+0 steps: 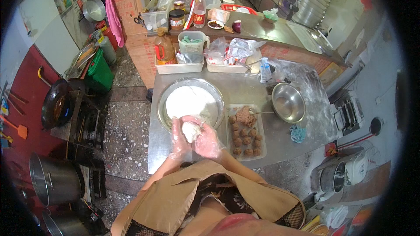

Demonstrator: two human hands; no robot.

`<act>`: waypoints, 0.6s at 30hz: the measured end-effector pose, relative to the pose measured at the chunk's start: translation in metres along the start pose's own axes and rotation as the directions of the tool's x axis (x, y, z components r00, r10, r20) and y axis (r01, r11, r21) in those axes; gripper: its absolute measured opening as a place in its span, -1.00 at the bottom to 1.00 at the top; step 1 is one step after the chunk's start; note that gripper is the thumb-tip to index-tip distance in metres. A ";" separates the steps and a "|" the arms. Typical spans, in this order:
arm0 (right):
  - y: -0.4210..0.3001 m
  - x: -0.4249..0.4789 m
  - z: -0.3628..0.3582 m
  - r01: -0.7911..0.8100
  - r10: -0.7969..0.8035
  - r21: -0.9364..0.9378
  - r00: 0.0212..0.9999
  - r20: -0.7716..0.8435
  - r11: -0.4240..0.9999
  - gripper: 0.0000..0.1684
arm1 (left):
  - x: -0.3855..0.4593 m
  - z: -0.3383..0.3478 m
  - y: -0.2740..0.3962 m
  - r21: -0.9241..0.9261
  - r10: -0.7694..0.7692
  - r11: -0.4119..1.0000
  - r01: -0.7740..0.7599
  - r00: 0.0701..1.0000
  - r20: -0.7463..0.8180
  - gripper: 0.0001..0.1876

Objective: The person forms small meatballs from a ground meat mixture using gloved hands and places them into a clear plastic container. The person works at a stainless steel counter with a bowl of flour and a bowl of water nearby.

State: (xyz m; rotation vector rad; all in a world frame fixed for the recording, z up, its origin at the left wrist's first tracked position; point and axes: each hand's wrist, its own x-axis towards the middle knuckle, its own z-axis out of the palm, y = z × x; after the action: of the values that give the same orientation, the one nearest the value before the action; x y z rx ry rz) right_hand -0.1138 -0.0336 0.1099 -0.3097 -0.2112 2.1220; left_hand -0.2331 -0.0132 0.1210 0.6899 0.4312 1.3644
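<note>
Both my hands wear clear plastic gloves and meet over the near rim of a wide metal basin [159,106]. Cupped between my left hand [178,141] and my right hand [208,141] is a lump of white dough [191,131]. Bright white flour or similar powder [188,101] fills much of the basin. To the right of my hands lies a clear plastic tray [263,149] with several brown meat-filling balls [243,132]. A mound of minced filling [244,115] sits at the tray's far end, with a spoon handle [265,112] sticking out over its right edge.
A steel bowl [297,100] and a crumpled blue cloth [298,133] stand right of the tray on the metal table [279,150]. White powder covers the table's right side. Behind the basin are two white bins [179,69] with an oil jug [163,47], a plastic measuring jug [190,46] and bags.
</note>
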 end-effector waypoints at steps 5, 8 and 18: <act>-0.002 -0.006 -0.006 0.051 -0.047 0.101 0.998 -0.038 0.994 -0.50 | -0.006 0.023 0.006 0.865 0.155 0.132 -0.485 0.871 0.465 -0.59; -0.009 -0.004 -0.008 0.073 -0.065 0.091 0.994 -0.087 0.993 -0.54 | -0.008 0.024 0.004 0.852 0.134 -0.081 -0.517 0.842 0.523 -0.40; -0.075 0.003 0.066 0.480 -0.524 -0.248 0.837 -0.158 0.842 -0.58 | 0.000 0.008 0.030 0.531 0.176 0.830 -0.170 0.984 0.040 -0.25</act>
State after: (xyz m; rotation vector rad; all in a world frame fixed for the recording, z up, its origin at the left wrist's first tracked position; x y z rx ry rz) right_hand -0.0758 0.0072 0.1927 -0.5409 -0.3368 1.5278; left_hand -0.2497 -0.0128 0.1471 1.2057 0.7897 1.4278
